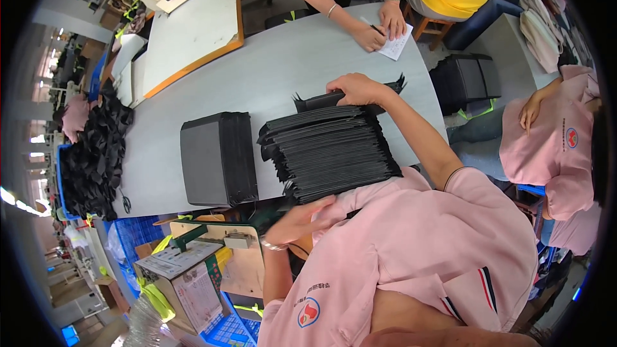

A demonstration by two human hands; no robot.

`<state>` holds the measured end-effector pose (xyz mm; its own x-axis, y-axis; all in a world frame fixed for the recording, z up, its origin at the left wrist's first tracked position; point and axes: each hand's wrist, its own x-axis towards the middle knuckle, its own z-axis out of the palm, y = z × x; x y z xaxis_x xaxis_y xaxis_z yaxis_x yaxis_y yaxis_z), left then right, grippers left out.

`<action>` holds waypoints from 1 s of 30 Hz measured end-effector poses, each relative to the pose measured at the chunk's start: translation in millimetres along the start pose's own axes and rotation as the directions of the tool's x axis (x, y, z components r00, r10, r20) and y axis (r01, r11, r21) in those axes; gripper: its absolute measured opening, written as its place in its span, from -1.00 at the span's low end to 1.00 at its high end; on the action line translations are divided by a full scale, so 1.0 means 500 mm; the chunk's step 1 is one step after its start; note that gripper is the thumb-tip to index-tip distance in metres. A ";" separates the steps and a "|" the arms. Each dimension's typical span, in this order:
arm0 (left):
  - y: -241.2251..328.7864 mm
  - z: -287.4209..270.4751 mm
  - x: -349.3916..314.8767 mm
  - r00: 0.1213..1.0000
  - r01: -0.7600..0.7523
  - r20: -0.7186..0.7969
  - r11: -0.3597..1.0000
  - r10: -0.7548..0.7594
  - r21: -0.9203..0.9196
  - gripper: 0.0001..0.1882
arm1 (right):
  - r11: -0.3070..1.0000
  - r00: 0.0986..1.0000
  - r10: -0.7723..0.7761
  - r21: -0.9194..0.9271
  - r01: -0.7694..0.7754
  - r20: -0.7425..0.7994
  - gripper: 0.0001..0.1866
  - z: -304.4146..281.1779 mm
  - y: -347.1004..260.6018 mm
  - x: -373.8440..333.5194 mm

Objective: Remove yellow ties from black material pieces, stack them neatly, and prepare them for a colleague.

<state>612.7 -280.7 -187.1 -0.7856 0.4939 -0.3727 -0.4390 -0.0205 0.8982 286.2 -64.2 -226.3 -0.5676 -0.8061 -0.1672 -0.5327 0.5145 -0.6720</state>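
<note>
A thick stack of black flat pieces with frayed edges [331, 151] stands on the table edge in front of me, its layers showing. At the far side of the stack, my right hand [360, 90] has its fingers closed over a black folded piece [315, 101]. My left hand [302, 222] is by the stack's near left corner, fingers stretched out and nothing visible in them. Left of the stack, a neat pile of smooth black panels [215, 157] stands apart on the grey table [160, 173].
Across the table, another person's hands [379, 35] write on white paper [395, 45]. A heap of black scraps [96, 154] and scissors [126, 203] lie left. More black panels [466, 80] stand right, near a seated person in pink [546, 135]. Below is a cardboard box [193, 283].
</note>
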 end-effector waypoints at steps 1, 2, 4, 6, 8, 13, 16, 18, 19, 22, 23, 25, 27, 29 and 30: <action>0.056 -0.024 -0.024 0.999 -0.027 -0.034 0.999 0.026 -0.033 -0.53 | 1.000 1.000 0.005 0.005 -0.005 0.001 -0.62 0.004 -0.008 0.003; 0.101 -0.052 -0.033 0.978 -0.160 -0.134 0.987 0.161 0.022 -0.61 | 0.999 0.999 -0.042 -0.015 0.042 0.013 -0.63 0.003 -0.019 0.006; 0.149 -0.096 0.015 0.795 -0.325 -0.455 0.914 0.402 0.242 -0.66 | 0.997 0.997 -0.074 -0.034 0.074 0.023 -0.64 0.002 -0.028 0.009; 0.157 -0.145 0.084 0.545 -0.072 -0.455 0.580 0.704 0.812 -0.60 | 0.989 0.989 -0.146 -0.019 0.146 0.002 -0.64 0.011 -0.049 0.018; 0.112 -0.178 0.145 0.599 0.119 -0.515 0.568 0.613 0.814 -0.59 | 0.991 0.990 -0.133 -0.024 0.134 0.039 -0.64 -0.004 -0.063 0.020; 0.085 -0.159 0.236 0.678 0.091 -0.506 0.623 0.532 0.777 -0.62 | 0.996 0.996 -0.084 -0.009 0.084 0.016 -0.63 -0.054 -0.023 -0.032; 0.088 -0.176 0.285 0.722 0.122 -0.504 0.630 0.474 0.767 -0.55 | 1.000 0.997 0.015 -0.025 -0.017 -0.078 -0.61 -0.028 0.026 -0.040; 0.070 -0.199 0.309 0.671 0.092 -0.463 0.555 0.579 0.827 -0.54 | 1.000 0.998 0.024 -0.017 -0.025 -0.050 -0.60 -0.030 0.030 -0.029; 0.079 -0.199 0.319 0.628 0.056 -0.394 0.466 0.671 0.883 -0.53 | 0.999 0.998 0.052 -0.002 -0.052 -0.034 -0.58 -0.034 0.035 -0.027; 0.094 -0.169 0.328 0.755 0.145 -0.404 0.470 0.516 0.871 -0.54 | 0.991 0.991 -0.007 -0.130 -0.011 -0.133 -0.55 -0.053 0.037 -0.010; 0.087 -0.158 0.329 0.750 0.150 -0.410 0.470 0.518 0.870 -0.54 | 0.991 0.991 -0.015 -0.132 -0.002 -0.130 -0.55 -0.063 0.030 -0.003; 0.075 -0.138 0.326 0.698 0.215 -0.480 0.484 0.531 0.848 -0.54 | 0.997 0.942 -0.081 -0.038 0.073 -0.326 -0.53 -0.085 0.006 0.017; 0.068 -0.126 0.315 0.666 0.248 -0.523 0.503 0.533 0.828 -0.55 | 0.990 0.946 -0.118 0.036 0.135 -0.303 -0.44 -0.111 -0.051 0.037; 0.058 -0.121 0.322 0.619 0.207 -0.484 0.466 0.619 0.860 -0.57 | 0.977 0.938 -0.184 0.054 0.208 -0.292 -0.42 -0.120 -0.068 0.079; 0.053 -0.119 0.326 0.622 0.212 -0.487 0.467 0.613 0.859 -0.57 | 0.976 0.940 -0.182 0.062 0.208 -0.290 -0.42 -0.129 -0.068 0.102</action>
<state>447.0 -252.4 -237.9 -0.9701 -0.1283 0.2058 0.0033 0.8415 0.5402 234.8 -103.9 -165.8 -0.6186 -0.7661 0.1745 -0.5994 0.3166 -0.7352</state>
